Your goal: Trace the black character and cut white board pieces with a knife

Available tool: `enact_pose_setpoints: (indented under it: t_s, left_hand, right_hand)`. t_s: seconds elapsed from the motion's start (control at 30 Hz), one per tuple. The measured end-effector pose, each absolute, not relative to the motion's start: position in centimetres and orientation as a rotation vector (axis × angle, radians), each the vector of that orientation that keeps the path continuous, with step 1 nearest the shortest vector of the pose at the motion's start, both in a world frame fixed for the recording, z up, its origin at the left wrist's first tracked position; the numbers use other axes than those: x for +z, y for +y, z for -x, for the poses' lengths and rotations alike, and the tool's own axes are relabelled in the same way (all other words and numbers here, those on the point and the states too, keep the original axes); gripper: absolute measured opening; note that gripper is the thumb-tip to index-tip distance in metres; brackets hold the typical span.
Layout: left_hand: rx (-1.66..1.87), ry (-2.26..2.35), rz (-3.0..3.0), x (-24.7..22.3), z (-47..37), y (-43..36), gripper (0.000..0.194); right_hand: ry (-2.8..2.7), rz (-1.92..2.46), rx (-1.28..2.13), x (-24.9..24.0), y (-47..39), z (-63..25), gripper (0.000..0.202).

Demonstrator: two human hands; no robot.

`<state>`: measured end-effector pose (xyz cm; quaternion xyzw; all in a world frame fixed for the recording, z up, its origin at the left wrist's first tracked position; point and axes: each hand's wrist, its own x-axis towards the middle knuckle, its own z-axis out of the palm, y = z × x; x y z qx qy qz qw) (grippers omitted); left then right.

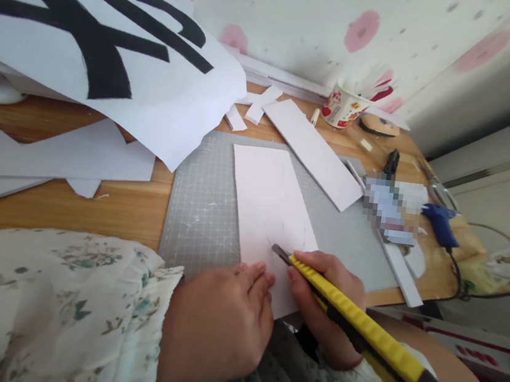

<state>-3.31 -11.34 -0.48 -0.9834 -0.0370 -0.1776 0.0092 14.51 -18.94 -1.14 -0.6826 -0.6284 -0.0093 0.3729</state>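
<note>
A narrow white board (261, 198) with faint pencil lines lies on the grey gridded cutting mat (201, 209). My left hand (230, 318) rests on its near end, fingers laid down on the surface and holding nothing. In my right hand (329, 299) is a yellow and black utility knife (356, 309). Its blade is out, and the tip points at the pencil marks beside my left fingertips; whether it touches the board I cannot tell. A second white strip (313, 151) lies across the mat's far edge.
A large white sheet with black strokes (157, 80) hangs over the left. White offcuts (55, 154) lie below it. Toward the back stands a paper cup (344, 106); on the right are a blurred phone (389, 210) and a blue glue gun (441, 223) with a cord.
</note>
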Motion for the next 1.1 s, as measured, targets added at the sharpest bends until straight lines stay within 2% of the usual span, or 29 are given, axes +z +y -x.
enact_pose_setpoints:
  t_s: [0.43,0.87,1.1]
  left_hand:
    - [-0.554,-0.085,3.036,-0.5,3.2,-11.0,0.024]
    - [-0.487,-0.032,3.046,-0.6,3.5,-10.8,0.025]
    - [-0.498,-0.015,3.033,-0.5,3.6,-10.9,0.028]
  right_hand:
    - [-1.634,1.713,-0.004,-0.8,-20.8,-14.5,0.010]
    - [-1.608,1.648,-0.108,-1.8,-24.5,-15.1,0.027]
    - [-1.524,1.693,-0.080,-2.8,-25.7,-14.8,0.022]
